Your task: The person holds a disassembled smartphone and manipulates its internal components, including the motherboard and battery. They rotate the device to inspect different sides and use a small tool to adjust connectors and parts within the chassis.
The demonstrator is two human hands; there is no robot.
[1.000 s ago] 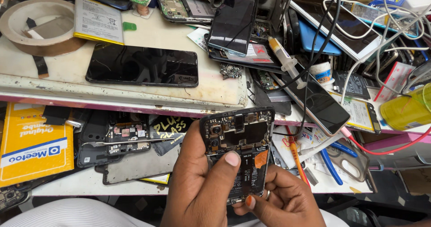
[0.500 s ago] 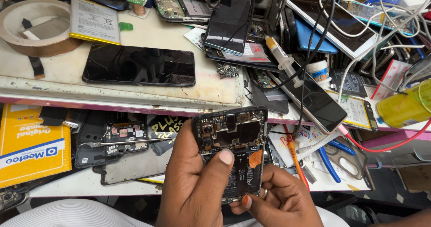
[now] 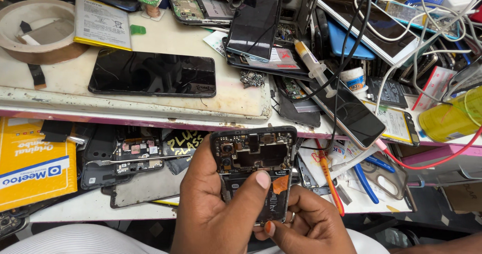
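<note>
Both hands grasp the opened phone [image 3: 255, 168], left hand [image 3: 216, 209] thumb seemingly pressing its battery at 6 o'clock, right hand [image 3: 306, 224] best bracing steadily underneath.

I am counting one opened phone [image 3: 253, 166] in my two hands, one dark screen panel [image 3: 153, 73], one syringe [image 3: 312, 66], one tape roll [image 3: 37, 30], one yellow box [image 3: 32, 166].

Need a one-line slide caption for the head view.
Both hands, left hand and right hand, hold an opened smartphone above a cluttered repair bench.
</note>
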